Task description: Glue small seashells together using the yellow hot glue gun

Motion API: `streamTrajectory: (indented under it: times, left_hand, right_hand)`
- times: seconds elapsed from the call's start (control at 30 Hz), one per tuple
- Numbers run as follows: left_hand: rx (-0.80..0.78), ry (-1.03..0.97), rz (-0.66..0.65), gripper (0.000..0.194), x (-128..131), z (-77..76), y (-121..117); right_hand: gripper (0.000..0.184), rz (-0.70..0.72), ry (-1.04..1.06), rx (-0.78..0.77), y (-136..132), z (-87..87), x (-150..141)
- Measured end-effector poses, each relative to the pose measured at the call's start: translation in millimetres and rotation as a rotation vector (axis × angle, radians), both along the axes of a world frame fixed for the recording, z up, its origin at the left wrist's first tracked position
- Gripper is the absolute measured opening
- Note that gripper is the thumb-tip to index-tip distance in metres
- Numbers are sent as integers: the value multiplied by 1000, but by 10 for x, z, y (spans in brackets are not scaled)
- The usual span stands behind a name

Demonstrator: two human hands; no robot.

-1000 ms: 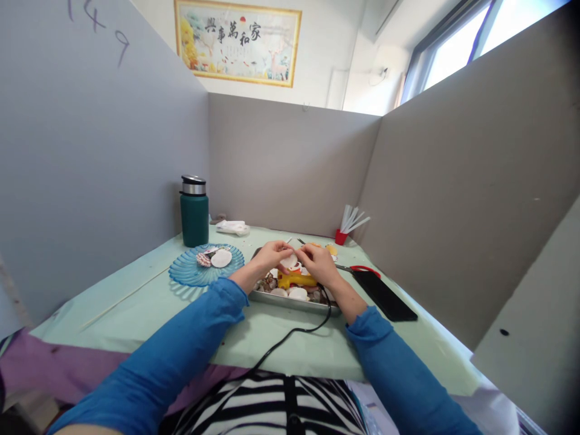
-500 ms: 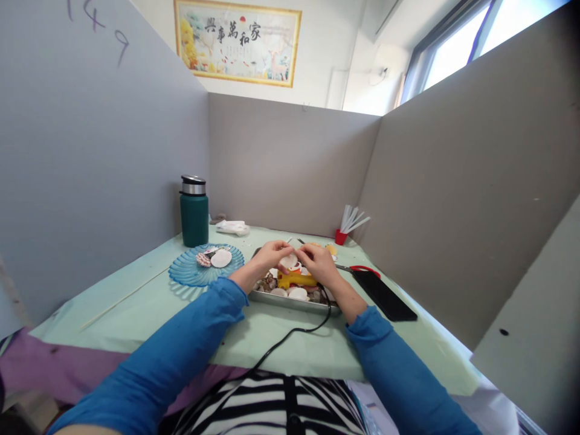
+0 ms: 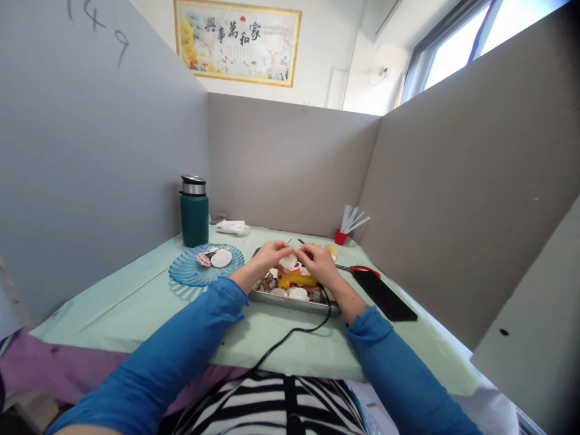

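Note:
Over a metal tray (image 3: 294, 304) my two hands meet, fingertips almost touching. My left hand (image 3: 272, 255) is closed on a round white shell (image 3: 289, 261). The fingers of my right hand (image 3: 317, 261) are pinched at that shell's upper edge; whether a small piece is also between them is hidden. Just below lies a yellow glue gun (image 3: 296, 278) across the tray, its black cord (image 3: 294, 330) running toward my body. Around it in the tray are several shells, among them a white shell (image 3: 298, 293) near the front rim.
To the left, a blue glass plate (image 3: 181, 269) bears shells, with a green bottle (image 3: 194, 219) behind it. Red-handled scissors (image 3: 366, 269) and a black phone (image 3: 385, 296) lie at right. A red cup (image 3: 341, 237) holds white sticks. Grey partitions (image 3: 290, 163) enclose the table.

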State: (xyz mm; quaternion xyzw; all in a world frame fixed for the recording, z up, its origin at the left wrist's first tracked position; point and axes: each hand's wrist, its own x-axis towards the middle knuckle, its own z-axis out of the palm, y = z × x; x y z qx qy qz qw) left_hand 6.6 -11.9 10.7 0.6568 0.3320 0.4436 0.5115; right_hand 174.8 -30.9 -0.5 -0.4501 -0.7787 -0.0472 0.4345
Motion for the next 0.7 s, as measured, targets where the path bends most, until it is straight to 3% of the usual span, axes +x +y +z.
streamTrajectory:
  times: [0.4, 0.7]
  left_hand:
    - [6, 7, 24, 28, 3, 1, 11]
    - [-18, -32, -46, 32, 6, -50, 53]
  right_hand:
    - [27, 12, 27, 8, -9, 10, -9]
    - [21, 10, 40, 19, 5, 4, -9]
